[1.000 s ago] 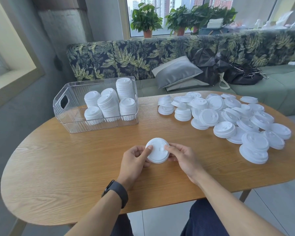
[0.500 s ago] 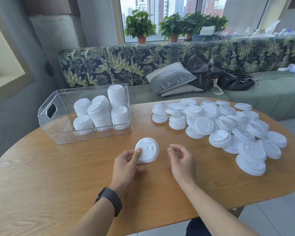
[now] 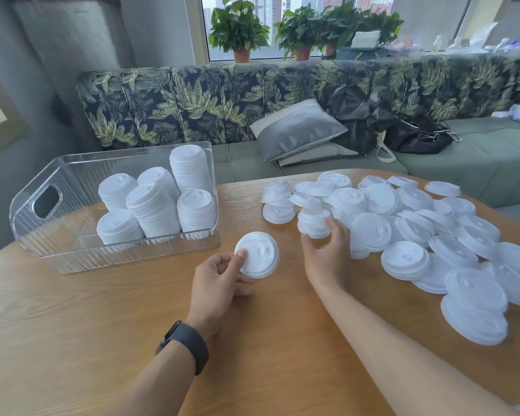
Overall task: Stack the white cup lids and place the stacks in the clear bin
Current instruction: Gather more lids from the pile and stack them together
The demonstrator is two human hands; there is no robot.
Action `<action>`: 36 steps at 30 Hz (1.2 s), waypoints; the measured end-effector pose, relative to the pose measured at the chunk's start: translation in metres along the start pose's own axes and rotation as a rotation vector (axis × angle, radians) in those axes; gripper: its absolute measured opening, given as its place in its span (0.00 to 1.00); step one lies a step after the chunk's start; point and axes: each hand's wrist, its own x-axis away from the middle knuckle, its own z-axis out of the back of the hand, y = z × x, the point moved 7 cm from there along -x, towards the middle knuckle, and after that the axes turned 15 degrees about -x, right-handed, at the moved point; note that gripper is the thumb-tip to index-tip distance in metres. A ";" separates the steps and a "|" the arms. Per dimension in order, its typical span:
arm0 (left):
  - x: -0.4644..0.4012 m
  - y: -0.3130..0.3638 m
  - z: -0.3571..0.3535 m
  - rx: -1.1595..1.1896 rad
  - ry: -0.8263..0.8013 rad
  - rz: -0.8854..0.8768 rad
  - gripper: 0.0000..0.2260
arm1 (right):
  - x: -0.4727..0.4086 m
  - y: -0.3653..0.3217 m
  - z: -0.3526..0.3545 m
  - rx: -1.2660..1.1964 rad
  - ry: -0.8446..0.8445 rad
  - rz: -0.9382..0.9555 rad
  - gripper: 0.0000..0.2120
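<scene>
- White cup lids [image 3: 403, 223] lie in a loose heap across the right half of the frame, many singly and a few in short stacks, on the wooden table [image 3: 72, 325].
- My left hand [image 3: 219, 280] grips 1 lid (or a thin stack, I cannot tell which) [image 3: 257, 255] at centre frame, thumb on its top face and fingers curled under it.
- My right hand [image 3: 327, 256] is at the near left edge of the heap, fingers curled round a short stack [image 3: 314, 225] that sits on the table; I judge this a grasp, though the far fingers are hidden.
- Done so far: the clear bin [image 3: 42, 235] at left of frame holds 6 stacks [image 3: 153, 211], packed against its right wall, the tallest at the back.
- Left to do: most of the work, I reckon. The heap looks far larger than what is binned, so many more rounds of stacking remain.
- Room in the bin: its left part, by the handle cut-out [image 3: 45, 201], is bare floor, so new stacks can go there.
- Room on the table: open wood lies between the bin and the heap and all along the bottom of the frame, which gives the hands a free path to the bin.
- Edges: the lowest lids at right of frame sit near the table's rounded rim, and a careless sweep could push them off.
</scene>
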 end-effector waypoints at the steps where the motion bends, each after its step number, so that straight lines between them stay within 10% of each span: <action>1: -0.005 0.000 -0.001 -0.002 -0.001 -0.003 0.15 | -0.007 0.000 -0.002 0.019 0.010 -0.005 0.27; 31: -0.003 0.004 -0.001 0.031 0.002 -0.004 0.17 | 0.034 0.000 0.002 0.081 -0.087 0.037 0.47; 36: 0.024 0.001 0.002 0.038 -0.009 0.005 0.18 | 0.065 -0.006 0.015 -0.008 -0.128 0.053 0.38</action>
